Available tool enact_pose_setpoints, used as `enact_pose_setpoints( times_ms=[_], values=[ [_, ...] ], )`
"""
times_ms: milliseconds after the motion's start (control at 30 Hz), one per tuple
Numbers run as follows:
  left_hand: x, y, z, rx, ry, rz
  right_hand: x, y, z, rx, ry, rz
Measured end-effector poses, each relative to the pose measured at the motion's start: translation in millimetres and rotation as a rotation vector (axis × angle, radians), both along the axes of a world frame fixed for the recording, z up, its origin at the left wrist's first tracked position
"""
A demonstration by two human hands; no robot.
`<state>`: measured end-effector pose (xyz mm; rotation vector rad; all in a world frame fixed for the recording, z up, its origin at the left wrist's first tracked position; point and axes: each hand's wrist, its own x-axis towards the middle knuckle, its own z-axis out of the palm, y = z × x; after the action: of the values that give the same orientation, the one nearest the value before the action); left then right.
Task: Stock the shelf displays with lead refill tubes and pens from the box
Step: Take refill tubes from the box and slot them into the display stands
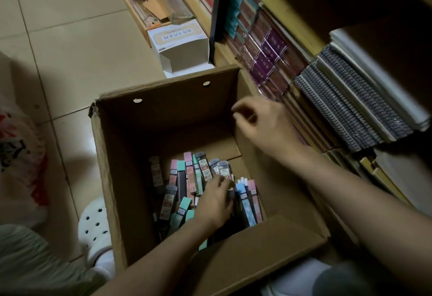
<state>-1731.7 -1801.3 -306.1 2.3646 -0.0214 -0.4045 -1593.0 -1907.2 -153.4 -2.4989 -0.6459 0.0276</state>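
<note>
Low light, blur on the right hand (261,122). Its fingers (240,114) were curled loosely over the far-right corner of the cardboard box (121,160); nothing visible in them, though a small item there couldn't be ruled out. Left hand (216,202) was down on the box floor among the lead refill tubes (190,174), fingers bent onto the pile; whether they actually pinched a tube couldn't be told. The near flap (257,253) covered the closest tubes, and the left forearm hid more.

Box sat on the tiled floor (70,45), tight against the shelf (219,55) on the right, a white shoe (95,225) touching its left wall. The far half of the box floor was bare cardboard, flaps open.

Tubes lay flat, mostly long axis running near-to-far, caps away from the person; a few on the left were skewed. Pink, teal, blue and dark packs were mixed. Labels unreadable.

Shelf held notebooks (350,108), spiral spines outward. A white carton (180,43) stood beyond the box.
</note>
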Motion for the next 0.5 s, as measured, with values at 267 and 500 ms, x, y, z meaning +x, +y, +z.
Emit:
enact_pose_setpoints(
  times_ms=[267,500],
  values=[
    [15.3,-21.9,-20.0,0.429,-0.145,-0.967,-13.4,-55.2,-21.0,-0.002,0.362,-0.222],
    [16.7,-6.0,-47.4,0.578,-0.253,-1.112,-12.8,-53.7,-43.3,0.098,0.324,-0.322]
  ],
)
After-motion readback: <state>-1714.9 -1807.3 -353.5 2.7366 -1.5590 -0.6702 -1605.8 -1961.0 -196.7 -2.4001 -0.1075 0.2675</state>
